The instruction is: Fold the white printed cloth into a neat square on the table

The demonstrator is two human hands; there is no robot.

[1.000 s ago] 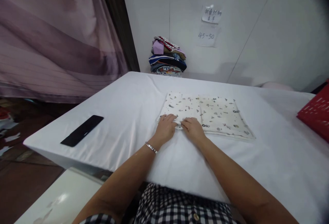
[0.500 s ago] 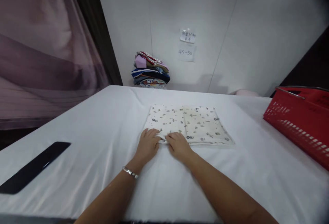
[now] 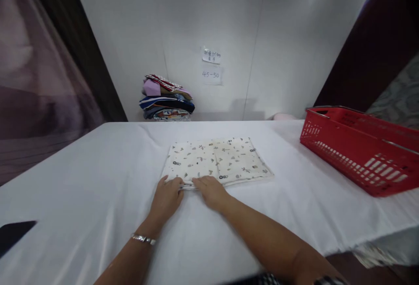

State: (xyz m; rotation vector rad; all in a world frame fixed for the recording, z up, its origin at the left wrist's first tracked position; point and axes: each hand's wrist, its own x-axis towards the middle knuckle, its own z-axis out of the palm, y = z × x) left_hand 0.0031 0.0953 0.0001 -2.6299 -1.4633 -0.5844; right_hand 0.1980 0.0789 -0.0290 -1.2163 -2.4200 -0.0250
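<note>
Cream folded cloth printed with small grey and brown motifs (image 3: pixel 216 160) is lying flat at the centre of the frame on the white-covered desk (image 3: pixel 98 180). Both hands are resting on its near edge: the left hand (image 3: pixel 166 195), with a silver bracelet (image 3: pixel 143 238) at the wrist, is pressing palm down at the near-left corner, and the right hand (image 3: pixel 212 191) is lying just beside it, fingers curled onto the hem. Whether the fingers are pinching the fabric or only pressing it, I cannot tell.

Compared with a second ago, the hands are keeping the same place on the cloth, while the view is swinging rightwards: the red plastic basket with slotted walls (image 3: pixel 356 147) is now showing almost whole at the right of the frame, and the flat black slab (image 3: pixel 15 235) is sliding out at the lower left edge. The stack of folded coloured clothes (image 3: pixel 166 98) and the paper notes on the wall (image 3: pixel 211 66) are sitting left of centre, upper frame.
</note>
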